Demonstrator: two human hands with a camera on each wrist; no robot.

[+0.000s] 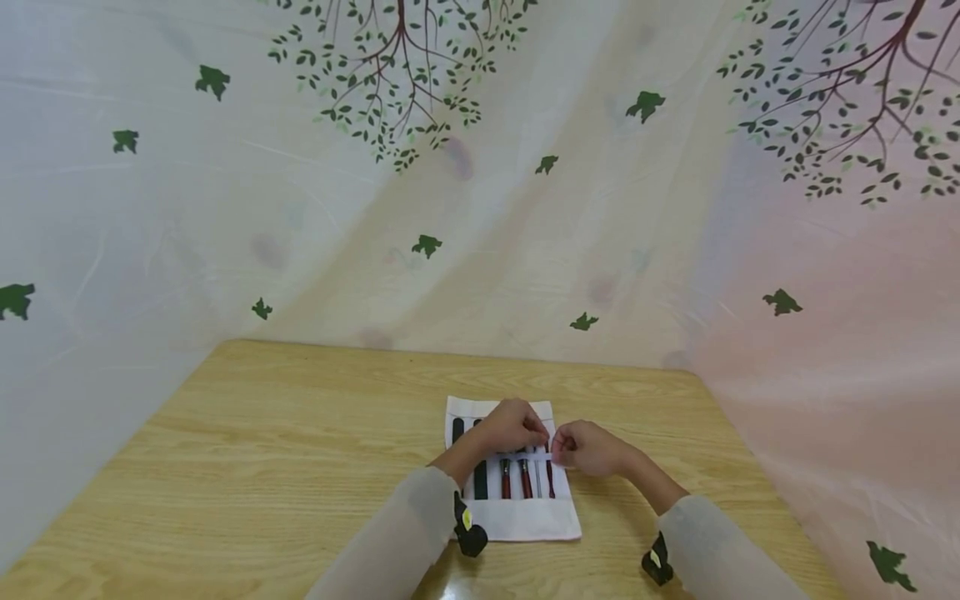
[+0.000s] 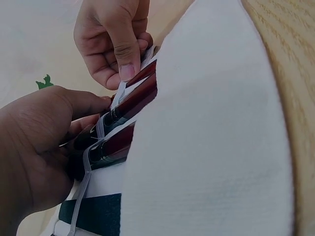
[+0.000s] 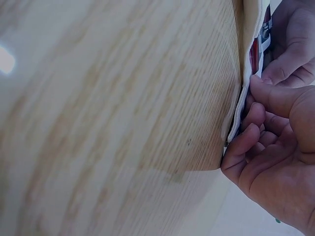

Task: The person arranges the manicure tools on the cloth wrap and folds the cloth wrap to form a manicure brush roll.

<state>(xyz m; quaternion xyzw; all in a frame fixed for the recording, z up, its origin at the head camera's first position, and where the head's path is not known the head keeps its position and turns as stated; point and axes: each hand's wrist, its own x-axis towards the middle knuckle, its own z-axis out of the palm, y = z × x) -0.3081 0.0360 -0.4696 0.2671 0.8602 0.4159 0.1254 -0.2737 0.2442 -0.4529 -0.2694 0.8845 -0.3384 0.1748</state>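
A white cloth tool roll (image 1: 517, 521) lies open on the table, with several slim tools standing in its lower pocket. A white elastic strap (image 2: 101, 127) runs across them. My left hand (image 1: 513, 427) reaches over the roll from the left, thumb and index finger pinching the upper end of the slim dark red tool (image 1: 551, 482) at the right edge. At that same edge my right hand (image 1: 592, 448) pinches the strap's end, thumb on top and the other fingers curled beneath. Left of the slim tool sit red-handled brushes (image 1: 506, 483) and a flat black tool (image 1: 481, 482).
The roll rests on a wood-grain table (image 1: 300, 450). Behind the table hangs a pale sheet (image 1: 480, 275) printed with branches and green leaves. A dark wrist camera (image 1: 471, 533) sits on my left sleeve, another (image 1: 657, 562) on the right.
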